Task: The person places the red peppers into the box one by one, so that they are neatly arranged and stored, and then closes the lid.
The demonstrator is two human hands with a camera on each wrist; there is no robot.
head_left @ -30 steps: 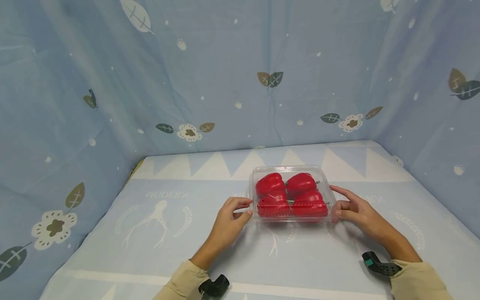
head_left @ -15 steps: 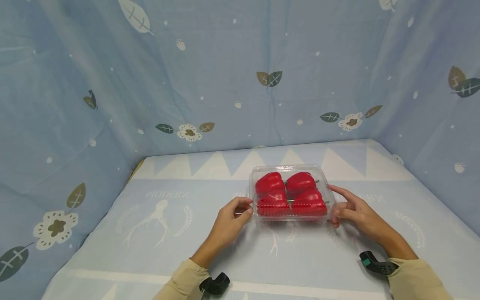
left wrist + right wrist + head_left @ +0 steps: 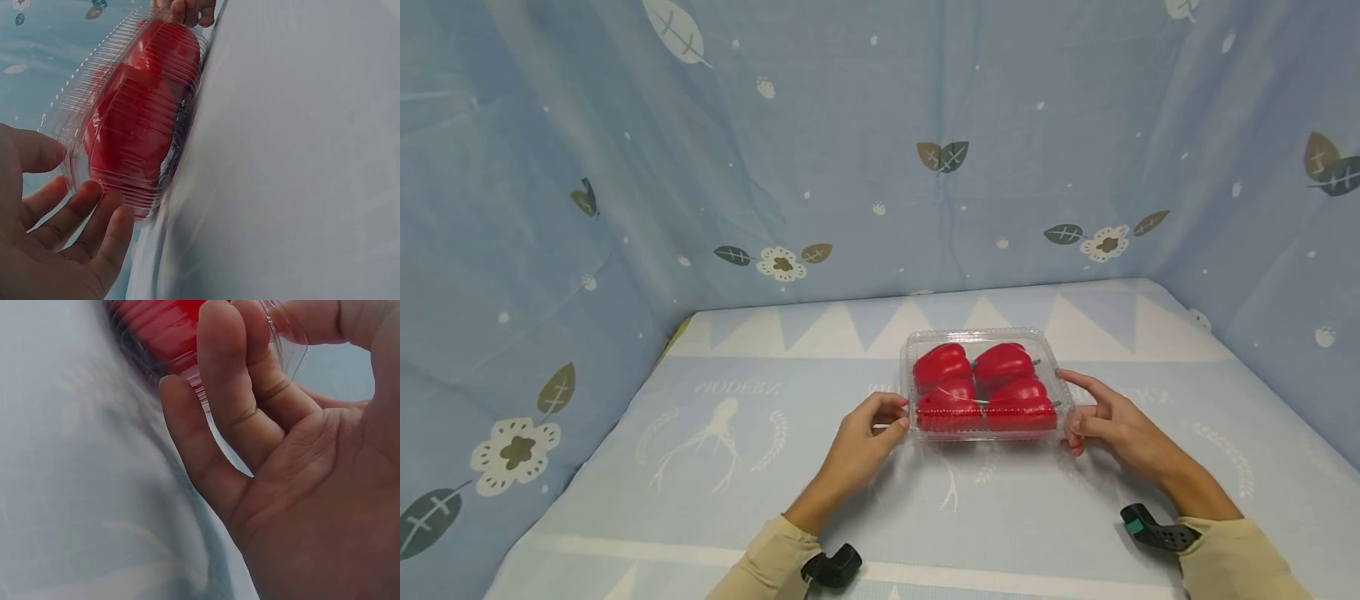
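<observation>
A clear plastic clamshell box (image 3: 985, 337) with several red bell peppers (image 3: 942, 367) in it lies on the cloth in the head view. At its left end, my left hand (image 3: 857, 442) holds the rim between thumb and fingers. The left wrist view shows the left thumb (image 3: 44, 153) at the rim and the fingertips against the ribbed side wall. My right hand (image 3: 1123, 429) grips the box's right end, its index finger stretched along the side. In the right wrist view, the right fingers (image 3: 222, 369) partly hide the box, and the thumb lies at the clear rim.
A pale blue and white patterned cloth (image 3: 715, 500) covers the table. Blue curtains (image 3: 850, 125) with leaf and flower prints stand behind it and at both sides. Black wrist devices (image 3: 1157, 529) sit at both sleeves.
The box and both hands stay nearly in place. The right hand's lower fingers have shifted slightly at the near right corner and show a little more below it.
</observation>
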